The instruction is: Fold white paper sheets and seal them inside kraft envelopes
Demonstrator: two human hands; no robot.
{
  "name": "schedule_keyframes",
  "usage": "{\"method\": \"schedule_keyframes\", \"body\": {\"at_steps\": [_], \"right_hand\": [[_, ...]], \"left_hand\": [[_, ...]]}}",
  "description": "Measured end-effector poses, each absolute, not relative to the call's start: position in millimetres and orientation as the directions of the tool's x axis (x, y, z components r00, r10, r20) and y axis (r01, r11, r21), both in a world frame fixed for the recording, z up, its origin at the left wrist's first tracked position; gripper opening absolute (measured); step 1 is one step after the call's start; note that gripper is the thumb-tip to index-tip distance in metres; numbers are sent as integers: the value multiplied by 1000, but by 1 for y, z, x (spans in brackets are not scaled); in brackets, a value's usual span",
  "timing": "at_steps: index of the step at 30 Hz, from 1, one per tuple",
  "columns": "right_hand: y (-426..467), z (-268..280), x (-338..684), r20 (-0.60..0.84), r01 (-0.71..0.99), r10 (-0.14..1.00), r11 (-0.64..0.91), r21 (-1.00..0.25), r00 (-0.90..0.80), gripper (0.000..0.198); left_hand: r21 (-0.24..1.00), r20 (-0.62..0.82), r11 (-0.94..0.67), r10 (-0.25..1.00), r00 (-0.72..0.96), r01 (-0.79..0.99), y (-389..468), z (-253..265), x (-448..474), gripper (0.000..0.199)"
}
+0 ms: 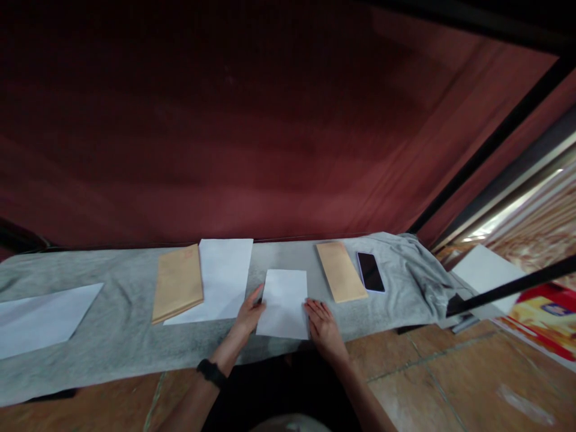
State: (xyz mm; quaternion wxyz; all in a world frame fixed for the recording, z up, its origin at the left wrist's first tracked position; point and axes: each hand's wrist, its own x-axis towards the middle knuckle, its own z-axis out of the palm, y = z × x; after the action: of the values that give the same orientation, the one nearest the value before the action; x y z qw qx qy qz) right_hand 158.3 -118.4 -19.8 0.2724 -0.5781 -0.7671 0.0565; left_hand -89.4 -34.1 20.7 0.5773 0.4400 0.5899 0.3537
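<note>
A white sheet of paper, smaller than the others and perhaps folded, lies flat on the grey cloth in front of me. My left hand is at its left edge, thumb and index finger apart, with a dark band on the wrist. On the right edge rest the stretched fingers of my right hand. Left of these, a larger white sheet lies partly under a stack of brown envelopes. To the right is a single brown envelope, beside a phone with a dark screen.
The grey cloth covers a long, narrow bench against a dark red panel. Another white sheet lies at far left. Black metal bars frame the right side, near a red printed package above the tiled floor.
</note>
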Motion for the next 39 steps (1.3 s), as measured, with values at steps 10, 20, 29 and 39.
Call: {"method": "schedule_keyframes", "body": {"at_steps": [10,20,29,39], "right_hand": [[-115,-13,159,356,780,925,320,-538,-133,51],[-104,-9,143,382,763,923,217,-609,43,27],[-80,-14,131,400,850,896,51,-525,193,23],[-76,-17,125,416,860,878,8,-510,238,22]], "left_hand": [[846,-528,530,848,56,-53,-45,21,-99,36],[848,-416,470,877,242,-245,-57,33,-108,50],[785,-246,200,969,-1,587,-39,26,-97,21],[459,-237,150,971,-41,876,-32,43,-89,25]]}}
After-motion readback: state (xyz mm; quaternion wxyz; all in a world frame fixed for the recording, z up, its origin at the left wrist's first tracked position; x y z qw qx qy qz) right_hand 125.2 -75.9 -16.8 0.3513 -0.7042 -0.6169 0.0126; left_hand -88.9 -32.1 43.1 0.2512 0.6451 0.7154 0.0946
